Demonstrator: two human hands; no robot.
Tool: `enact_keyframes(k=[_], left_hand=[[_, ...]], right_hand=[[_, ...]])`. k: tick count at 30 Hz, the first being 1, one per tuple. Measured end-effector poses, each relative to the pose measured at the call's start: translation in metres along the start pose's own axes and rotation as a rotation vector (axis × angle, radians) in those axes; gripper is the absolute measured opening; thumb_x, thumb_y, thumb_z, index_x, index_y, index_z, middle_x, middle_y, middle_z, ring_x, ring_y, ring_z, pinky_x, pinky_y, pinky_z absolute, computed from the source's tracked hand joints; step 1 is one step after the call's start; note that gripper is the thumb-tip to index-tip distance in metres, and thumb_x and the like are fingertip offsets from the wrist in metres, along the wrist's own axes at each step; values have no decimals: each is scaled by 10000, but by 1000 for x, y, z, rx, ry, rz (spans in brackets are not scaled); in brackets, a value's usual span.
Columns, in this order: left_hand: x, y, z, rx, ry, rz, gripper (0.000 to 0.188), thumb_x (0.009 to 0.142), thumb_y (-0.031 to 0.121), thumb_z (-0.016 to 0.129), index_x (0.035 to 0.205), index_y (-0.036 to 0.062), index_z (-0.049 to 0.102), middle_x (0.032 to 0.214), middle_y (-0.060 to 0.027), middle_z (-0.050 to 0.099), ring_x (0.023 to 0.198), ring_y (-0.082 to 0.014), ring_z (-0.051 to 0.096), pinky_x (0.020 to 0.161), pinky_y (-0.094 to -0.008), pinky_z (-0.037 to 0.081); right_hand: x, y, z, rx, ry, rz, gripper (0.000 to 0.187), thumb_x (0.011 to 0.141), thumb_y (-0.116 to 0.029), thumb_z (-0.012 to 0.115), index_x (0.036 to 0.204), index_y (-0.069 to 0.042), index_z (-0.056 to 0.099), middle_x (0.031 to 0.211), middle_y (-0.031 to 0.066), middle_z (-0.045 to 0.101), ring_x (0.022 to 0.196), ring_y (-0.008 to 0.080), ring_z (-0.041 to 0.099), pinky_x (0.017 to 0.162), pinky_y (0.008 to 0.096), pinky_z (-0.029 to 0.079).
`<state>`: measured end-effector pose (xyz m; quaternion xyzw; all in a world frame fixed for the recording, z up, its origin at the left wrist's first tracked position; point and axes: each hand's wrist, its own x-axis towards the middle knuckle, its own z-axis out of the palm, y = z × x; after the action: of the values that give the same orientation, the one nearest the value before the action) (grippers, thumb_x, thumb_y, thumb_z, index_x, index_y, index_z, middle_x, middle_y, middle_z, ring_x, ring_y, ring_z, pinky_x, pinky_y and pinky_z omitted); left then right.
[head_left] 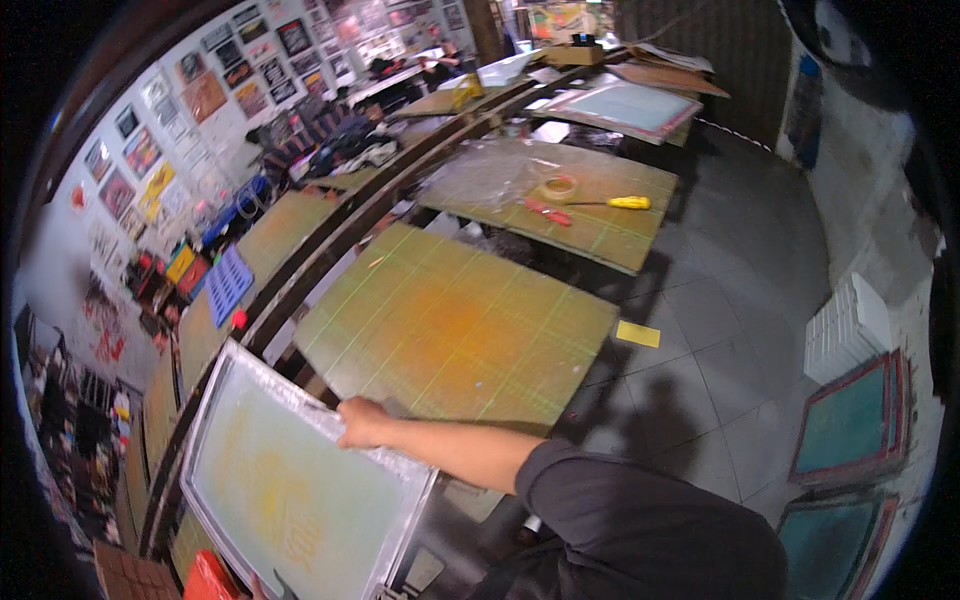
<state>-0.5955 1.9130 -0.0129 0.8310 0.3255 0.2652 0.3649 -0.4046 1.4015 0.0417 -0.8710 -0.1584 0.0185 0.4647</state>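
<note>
A silk-screen printing frame (325, 395) with pale greenish mesh and a whitish, taped-looking rim lies tilted at the lower left. Yellow stains and a faint design mark its mesh. My right hand (366, 424) is closed over the frame's upper right rim, with the forearm stretched across from the right. At the picture's lower edge, a sliver of my left hand (257, 588) shows beside the frame's near end; its fingers are mostly hidden. Just beyond the frame is a printing board (450, 325) with green lines and an orange stain in its middle.
A second board (625, 240) bears a tape roll (558, 188), a yellow-handled screwdriver (628, 203), a red tool (547, 212) and clear plastic. Dark rails (330, 235) run alongside. More screens (850, 420) lean at the right wall; a yellow card (638, 333) lies on the floor. A red object (208, 577) sits lower left.
</note>
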Motion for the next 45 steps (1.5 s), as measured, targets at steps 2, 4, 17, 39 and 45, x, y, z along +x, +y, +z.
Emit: enact_keyframes(k=[2, 4, 17, 39, 45], left_hand=[[-21, 67, 29, -33, -93, 11, 232, 776, 186, 647, 835, -29, 583, 743, -45, 566, 639, -132, 522, 567, -279, 397], [-40, 102, 32, -54, -126, 28, 228, 775, 181, 641, 841, -30, 586, 759, -49, 572, 653, -135, 528, 581, -277, 400], [-140, 360, 142, -224, -487, 387, 213, 769, 144, 607, 878, -39, 602, 862, -79, 614, 742, -155, 567, 666, -258, 418], [-637, 927, 802, -325, -1076, 879, 236, 696, 168, 651, 747, -55, 593, 627, -36, 567, 580, -122, 505, 532, -306, 412], [-792, 1065, 880, -133, -1154, 1125, 283, 668, 228, 689, 641, -32, 581, 569, -86, 561, 542, -143, 494, 530, -346, 421]], right_hand=[[5, 15, 1, -36, 13, -41, 444, 575, -277, 750, 895, -5, 604, 929, 199, 615, 895, 337, 599, 764, 412, 490], [-15, 5, -26, 3, -44, -41, 434, 572, -255, 759, 889, -2, 604, 923, 206, 610, 889, 339, 599, 766, 414, 489], [-196, 151, -395, 109, 650, -29, 420, 529, -345, 786, 654, -18, 554, 649, 160, 598, 649, 307, 610, 635, 384, 483], [-480, 481, -860, -295, 1462, 732, 519, 568, -278, 839, 562, -75, 361, 546, -5, 395, 519, 119, 347, 474, 313, 356], [-527, 536, -962, -364, 1548, 889, 463, 543, -282, 810, 551, -55, 407, 540, 31, 447, 502, 174, 407, 495, 348, 382]])
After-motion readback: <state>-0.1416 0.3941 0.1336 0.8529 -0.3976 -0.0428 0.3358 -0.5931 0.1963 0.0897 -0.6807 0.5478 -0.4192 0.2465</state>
